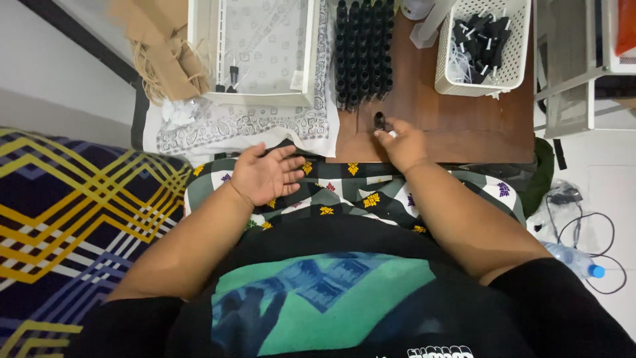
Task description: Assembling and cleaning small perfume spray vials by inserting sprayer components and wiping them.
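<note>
My right hand [401, 143] rests at the near edge of a small wooden table [464, 119], its fingers closed around a small black bottle [379, 120] that stands upright there. Just beyond it stands a block of several black bottles [363, 53] in rows. My left hand [265, 174] lies palm up over my lap with its fingers apart and nothing in it, above a chequered cloth [344, 189] with yellow and purple motifs.
A white plastic basket [482, 46] holding black caps with white tubes stands at the table's far right. A white tray [255, 50] lies on a patterned white cloth [238, 122] at the left, with brown paper bags [162, 50] beside it. A dark blanket with yellow stripes [73, 212] covers the left.
</note>
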